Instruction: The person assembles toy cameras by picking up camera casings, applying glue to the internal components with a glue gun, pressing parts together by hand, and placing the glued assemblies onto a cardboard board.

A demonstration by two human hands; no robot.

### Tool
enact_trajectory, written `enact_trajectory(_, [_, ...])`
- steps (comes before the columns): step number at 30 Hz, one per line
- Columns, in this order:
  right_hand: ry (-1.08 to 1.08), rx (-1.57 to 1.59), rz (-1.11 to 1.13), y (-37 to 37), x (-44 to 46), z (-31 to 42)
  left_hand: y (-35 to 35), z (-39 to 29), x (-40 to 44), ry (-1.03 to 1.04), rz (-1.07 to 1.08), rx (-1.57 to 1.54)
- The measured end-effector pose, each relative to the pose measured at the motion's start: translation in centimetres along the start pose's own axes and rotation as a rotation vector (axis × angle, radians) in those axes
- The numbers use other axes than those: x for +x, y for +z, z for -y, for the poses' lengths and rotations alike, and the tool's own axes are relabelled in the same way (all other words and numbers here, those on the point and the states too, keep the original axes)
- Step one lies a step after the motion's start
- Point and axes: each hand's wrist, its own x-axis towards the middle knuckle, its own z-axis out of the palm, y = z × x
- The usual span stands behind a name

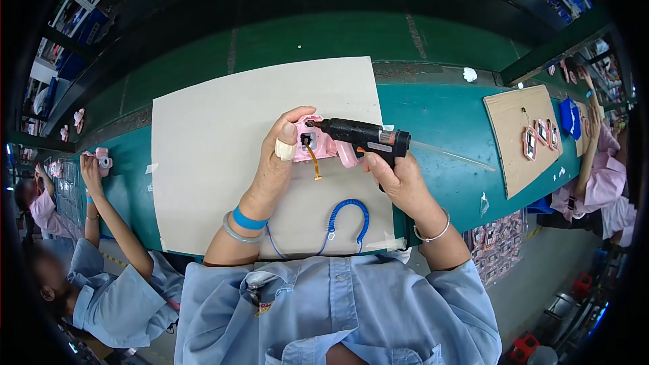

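Left hand [280,145], a white wrap on one digit, pinches the left side of an open pink housing [326,147], which is held above the pale sheet [203,135] with an orange ribbon cable [314,162] hanging from it. Right hand [403,181] has its fingers curled around the handle of a black glue gun [358,134], nozzle at the housing's upper left; whether it makes contact cannot be told
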Motion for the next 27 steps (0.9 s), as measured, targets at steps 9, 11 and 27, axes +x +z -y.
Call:
enact_trajectory(9, [0.006,-0.025,0.002,-0.1,-0.08,-0.01,0.06,0.01,0.06,-0.005,-0.012,0.015])
enact_trajectory(11, [-0.001,-0.033,0.001,-0.09,-0.09,-0.17,0.18,-0.12,0.09,0.001,-0.024,0.021])
enact_trajectory(27, [-0.001,-0.067,0.025,-0.28,-0.1,0.31,0.13,0.23,0.08,-0.025,-0.037,0.088])
